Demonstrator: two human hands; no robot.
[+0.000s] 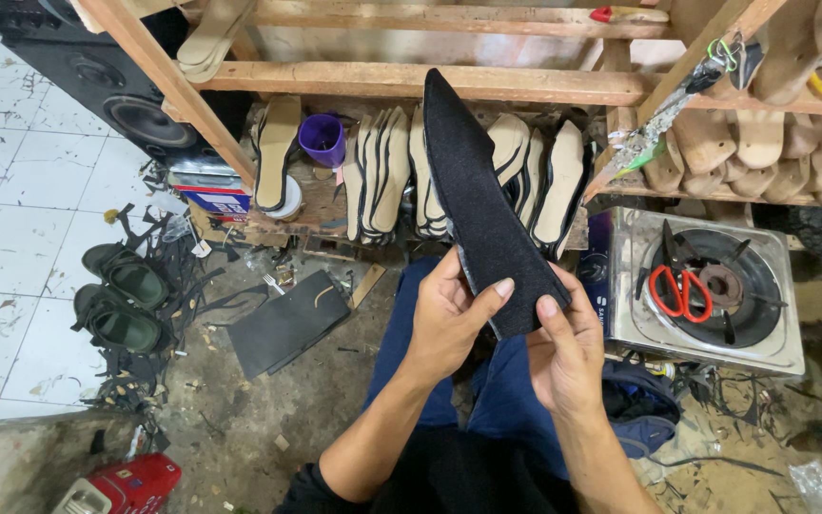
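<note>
**Black sole held up in 2 hands**

The sole (478,200) stands nearly upright above the lap, long axis running from its pointed toe at upper left, near the shelf rail (354,81), down to the heel at lower right; the left hand (444,319) grasps its lower left edge, thumb on the face; the right hand (563,347) pinches the heel; stacked insoles (382,181) stand close behind, the stove (706,295) with red scissors (679,290) just right; open floor lies left.

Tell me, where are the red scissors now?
The red scissors lie on the burner of the metal stove, right of the right hand.
</note>
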